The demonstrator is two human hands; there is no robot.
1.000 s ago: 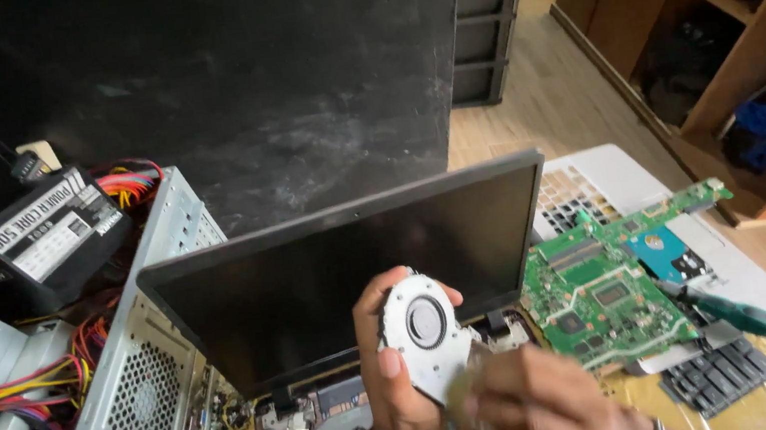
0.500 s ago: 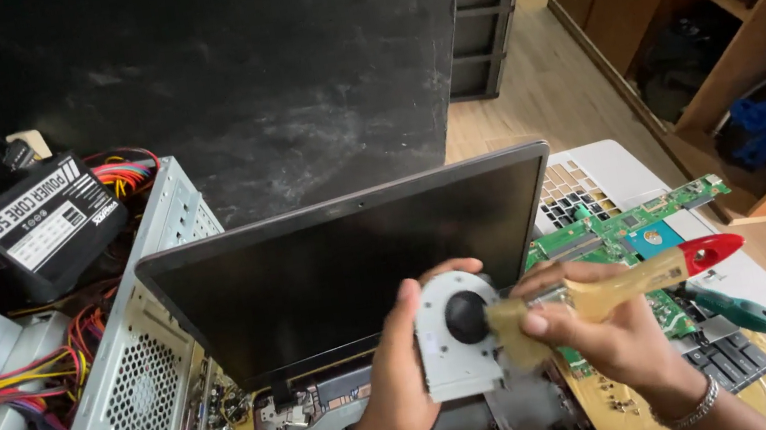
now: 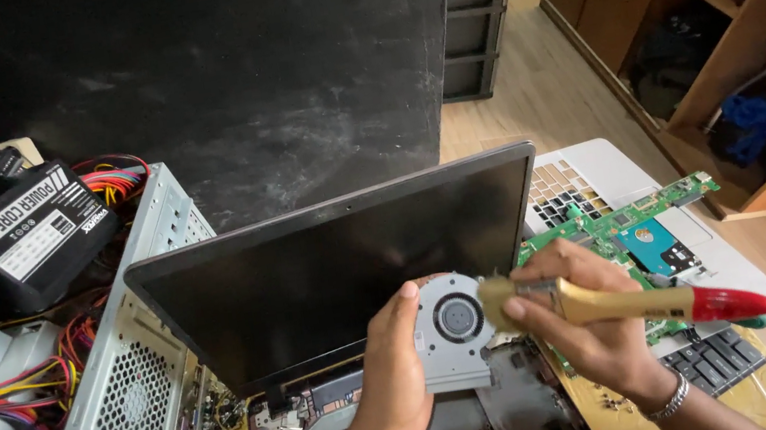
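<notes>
A computer repair workshop: opened laptop (image 3: 342, 282), bare motherboard (image 3: 608, 232) (power supplies (image 3: 27, 233) too).

A dark scuffed wall (image 3: 260, 71) rises behind, with light wooden flooring (image 3: 548, 99) and wooden shelving (image 3: 754, 58) at right.

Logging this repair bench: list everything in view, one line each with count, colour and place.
cooling fan: 1, grey, in left hand
brush: 1, wooden, red tip, bristles on fan
laptop: 1, black screen, centre, base opened
circuit board: 1, green, right
keyboard: 1, black, lower right
computer case: 1, silver, left
power supply: 1, black, upper left
shelving: 1, brown, upper right
left hand: 1, holds fan
right hand: 1, holds brush
</notes>
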